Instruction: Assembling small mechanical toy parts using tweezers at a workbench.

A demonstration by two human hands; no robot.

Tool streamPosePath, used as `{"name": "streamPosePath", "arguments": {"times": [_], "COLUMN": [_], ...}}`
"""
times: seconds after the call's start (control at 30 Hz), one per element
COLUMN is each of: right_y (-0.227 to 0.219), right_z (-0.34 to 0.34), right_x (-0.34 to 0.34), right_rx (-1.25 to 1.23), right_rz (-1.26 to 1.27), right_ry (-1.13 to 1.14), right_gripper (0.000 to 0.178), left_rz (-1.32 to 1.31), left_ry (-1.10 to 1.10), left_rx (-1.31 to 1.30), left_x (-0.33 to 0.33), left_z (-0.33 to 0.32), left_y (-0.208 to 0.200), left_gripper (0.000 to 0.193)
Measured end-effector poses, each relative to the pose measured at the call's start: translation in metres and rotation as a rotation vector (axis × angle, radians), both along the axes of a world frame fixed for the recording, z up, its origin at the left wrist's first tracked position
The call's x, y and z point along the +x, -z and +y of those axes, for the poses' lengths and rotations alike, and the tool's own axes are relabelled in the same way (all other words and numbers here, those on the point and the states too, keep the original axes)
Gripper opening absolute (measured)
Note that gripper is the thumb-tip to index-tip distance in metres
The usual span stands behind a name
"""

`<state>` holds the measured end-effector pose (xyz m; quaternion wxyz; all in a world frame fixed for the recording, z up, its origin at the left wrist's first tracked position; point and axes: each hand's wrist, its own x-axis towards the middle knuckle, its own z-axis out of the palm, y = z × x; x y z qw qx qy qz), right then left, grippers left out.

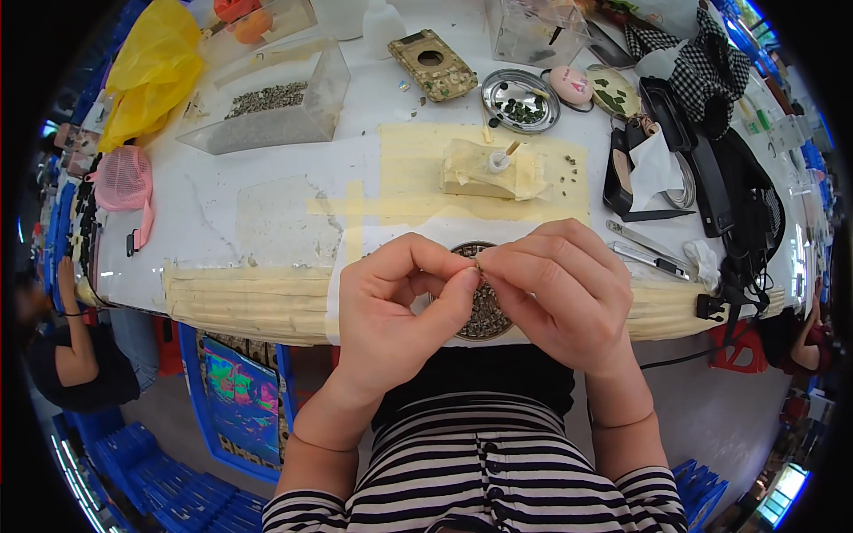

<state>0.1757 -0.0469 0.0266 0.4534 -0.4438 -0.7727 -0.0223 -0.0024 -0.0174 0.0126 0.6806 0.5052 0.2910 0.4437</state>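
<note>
- The left hand is curled nearly closed, thumb and forefinger pinched together at a tiny piece between the two hands; the piece is too small to say what it is
- The right hand is curled the same way, its fingertips meeting the left hand's at that same tiny piece, so both hands grip it together
- Directly beneath the hands, at the near edge of the white table, lies a round dark disc covered in small pieces, mostly hidden by the fingers
- Behind the hands, on a patch of yellowish tape, stands a tape-wrapped block with a small white bottle set into it
- Further back sits a round metal dish holding dark green bits, and beside it a pink oval object
- To the left at the back is a clear plastic box with a layer of small greyish pieces in it; a yellow plastic bag lies beyond it
- A pink mesh object rests at the table's left edge
- To the right of the hands lie metal tweezers, with a white tissue in a black holder behind them
- The person wears a black-and-white striped top
- Another person's arm shows at the far left, well apart from the table work
</note>
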Motion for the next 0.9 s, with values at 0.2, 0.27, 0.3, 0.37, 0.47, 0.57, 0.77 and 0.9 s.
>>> {"name": "streamPosePath", "arguments": {"times": [0.2,0.27,0.3,0.37,0.47,0.57,0.77,0.9], "right_y": [-0.005,-0.004,-0.003,-0.003,-0.005,-0.005,-0.004,-0.002], "right_z": [0.000,0.000,0.000,0.000,0.000,0.000,-0.004,-0.005], "right_x": [0.008,0.008,0.008,0.008,0.009,0.009,0.006,-0.003], "right_rx": [-0.186,-0.161,-0.148,-0.100,-0.064,-0.059,-0.096,-0.076], "right_rz": [0.132,0.112,0.102,0.047,-0.003,-0.016,0.027,0.126], "right_ry": [-0.121,-0.108,-0.103,-0.078,-0.074,-0.071,-0.062,-0.016], "right_gripper": [0.027,0.027,0.027,0.027,0.027,0.027,0.025,0.023], "left_rz": [-0.076,-0.071,-0.068,-0.042,-0.036,-0.013,0.126,0.000], "left_ry": [0.141,0.144,0.145,0.110,0.084,0.058,0.043,0.001], "left_rx": [-0.151,-0.165,-0.172,-0.147,-0.146,-0.067,0.149,0.040], "left_x": [-0.007,-0.006,-0.005,-0.003,-0.002,0.000,-0.003,0.003], "left_z": [0.003,0.004,0.004,0.002,0.002,0.003,0.005,-0.001], "left_y": [-0.002,-0.002,-0.001,-0.004,-0.004,0.000,-0.001,0.000], "left_gripper": [0.005,0.005,0.005,0.005,0.005,0.004,0.005,0.007]}}
